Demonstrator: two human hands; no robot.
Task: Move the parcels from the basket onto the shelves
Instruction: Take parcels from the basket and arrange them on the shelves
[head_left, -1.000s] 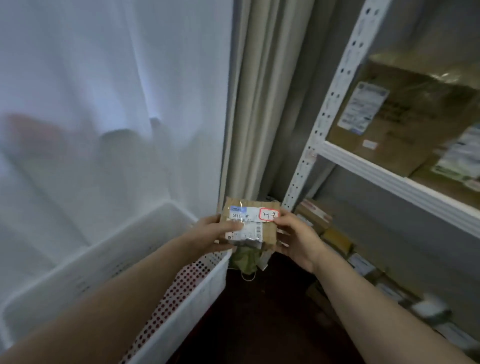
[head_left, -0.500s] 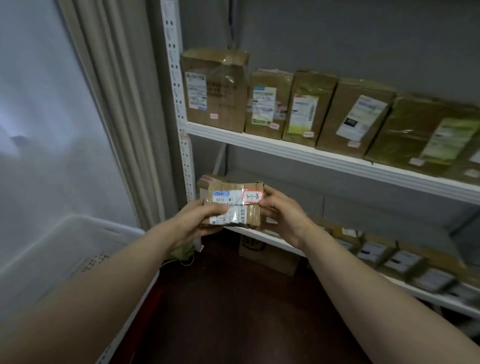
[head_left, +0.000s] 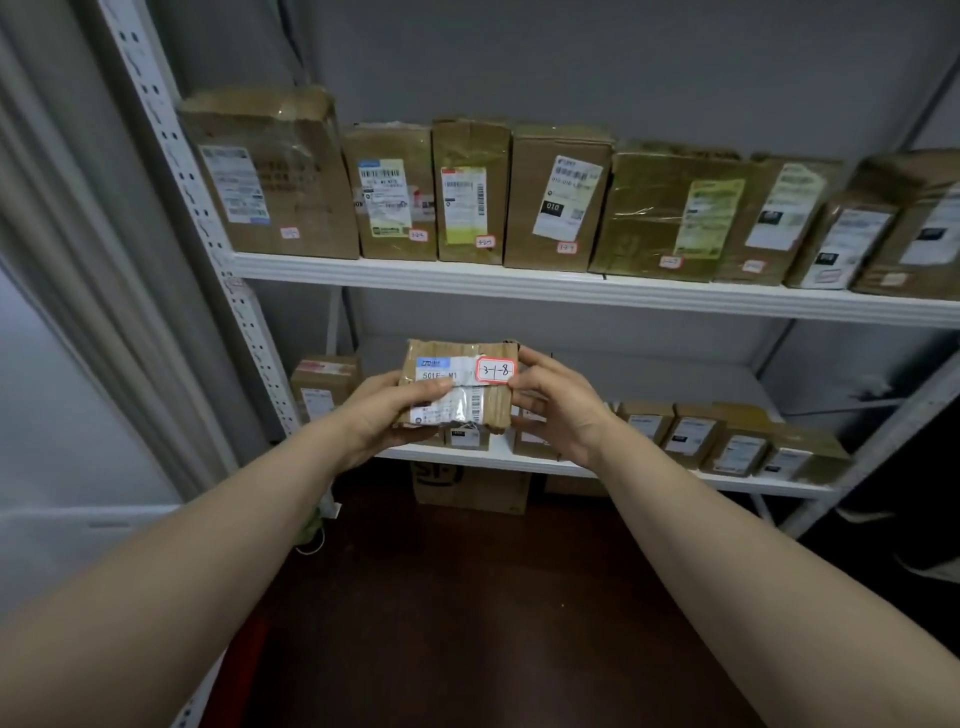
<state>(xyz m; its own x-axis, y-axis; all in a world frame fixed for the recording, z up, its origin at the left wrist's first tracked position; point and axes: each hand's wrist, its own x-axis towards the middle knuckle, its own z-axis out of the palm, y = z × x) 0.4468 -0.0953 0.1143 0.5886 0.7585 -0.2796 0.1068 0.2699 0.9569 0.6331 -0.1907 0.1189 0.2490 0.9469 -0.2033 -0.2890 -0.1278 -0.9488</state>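
A small brown cardboard parcel (head_left: 460, 387) with a white shipping label and a red-edged sticker reading 3-1-8 is held up in front of the lower shelf (head_left: 644, 470). My left hand (head_left: 387, 415) grips its left end, thumb over the label. My right hand (head_left: 558, 405) grips its right end, fingers curled round the edge. The white basket (head_left: 78, 525) shows only as a pale rim at the far left.
The upper shelf (head_left: 571, 288) carries a full row of upright brown parcels. Several small parcels stand along the lower shelf, with open room above them. A cardboard box (head_left: 470, 486) sits on the dark floor under it. A curtain (head_left: 78, 291) hangs at the left.
The view has swung right from the basket and curtain to face the shelves. Both hands have kept hold of the parcel and carried it toward the lower shelf.
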